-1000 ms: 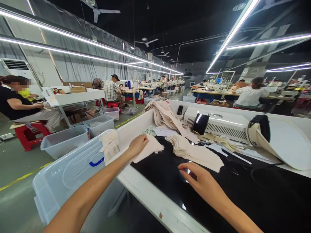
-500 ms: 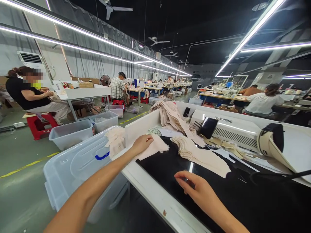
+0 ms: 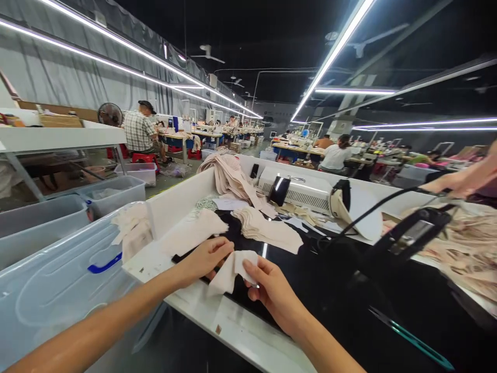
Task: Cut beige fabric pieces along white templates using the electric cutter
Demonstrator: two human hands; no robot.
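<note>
A person works at a long worktop [image 3: 217, 316] with a white near edge and a black mat surface. Both bare hands meet just inside that near edge. The left hand [image 3: 204, 257] pinches one end of a small cream fabric piece [image 3: 232, 269], and the right hand [image 3: 272, 290] closes thumb and fingers on its other end, so each grip is narrow and holding the cloth. The piece hangs slightly folded between them, lifted a little off the mat.

Behind it, toward the middle of the worktop, lies a fanned stack of similar cream pieces [image 3: 267, 230], with one more flat piece [image 3: 196, 230] near the left edge. A heap of beige cloth [image 3: 229, 176] sits at the far left corner beside a white machine [image 3: 301, 191]. A clear plastic bin [image 3: 58, 280] with a blue handle stands off the left edge.

The step in hand appears to be taking up a single piece and straightening it. The next move likely calls for spreading it flat with both hands, keeping its edges aligned.

At the far right, another person's arm [image 3: 462, 181] reaches over patterned fabric [image 3: 462, 248].
</note>
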